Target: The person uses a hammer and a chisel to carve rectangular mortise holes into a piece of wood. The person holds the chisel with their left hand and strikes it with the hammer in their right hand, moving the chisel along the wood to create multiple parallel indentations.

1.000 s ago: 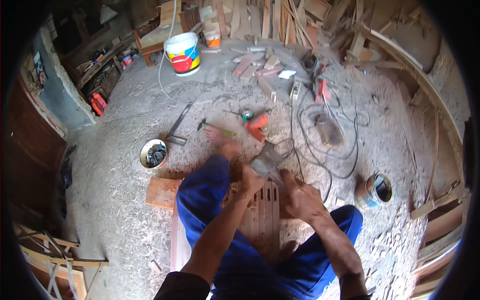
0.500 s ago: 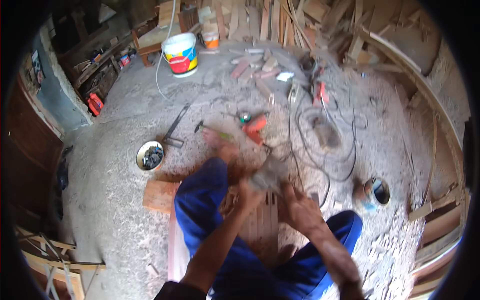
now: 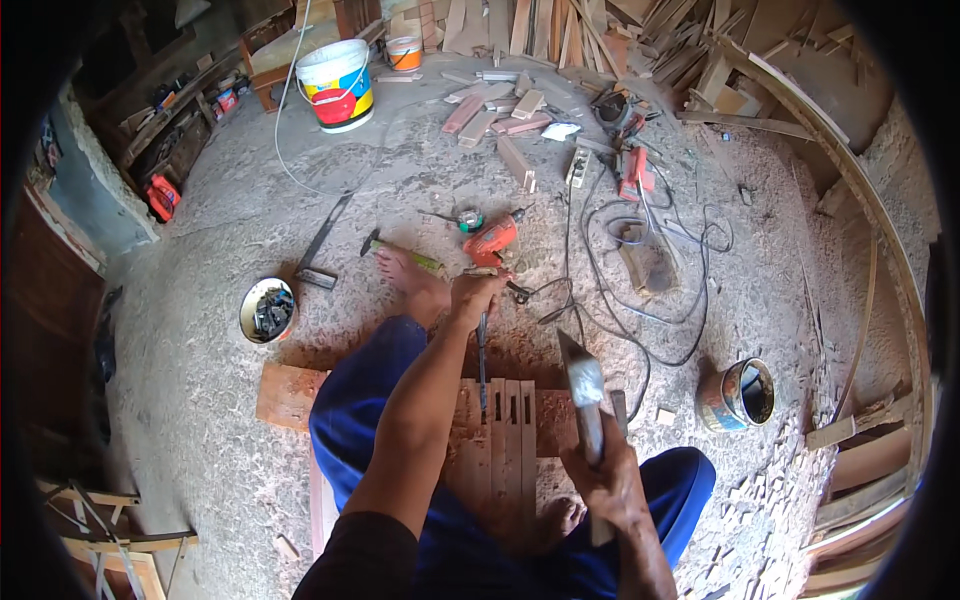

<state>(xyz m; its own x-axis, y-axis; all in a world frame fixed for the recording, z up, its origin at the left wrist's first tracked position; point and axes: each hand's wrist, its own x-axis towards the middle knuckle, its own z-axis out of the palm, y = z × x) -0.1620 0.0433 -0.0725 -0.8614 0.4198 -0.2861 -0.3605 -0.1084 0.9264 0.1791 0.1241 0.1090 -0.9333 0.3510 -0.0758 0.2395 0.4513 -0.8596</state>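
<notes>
My left hand is closed round the handle of a chisel. The chisel's narrow blade points down, its tip at the wooden slats that lie side by side between my legs. Dark slots are cut in the slats near their far ends. To the right, my right hand grips the wooden handle of what looks like a hatchet. Its grey metal head is raised, apart from the chisel and slightly blurred. Beyond my left hand lie an orange power drill and a hammer with a greenish handle.
A try square and a tub of small dark pieces are at left. Cables coil at right, near an open can. Farther off stand a colourful bucket and scattered wood offcuts. A wooden block lies beside my left leg.
My hands have moved apart. The left one has gone forward with the chisel, which now stands on the slats; the right one has drawn back toward me with the hatchet's head up.
</notes>
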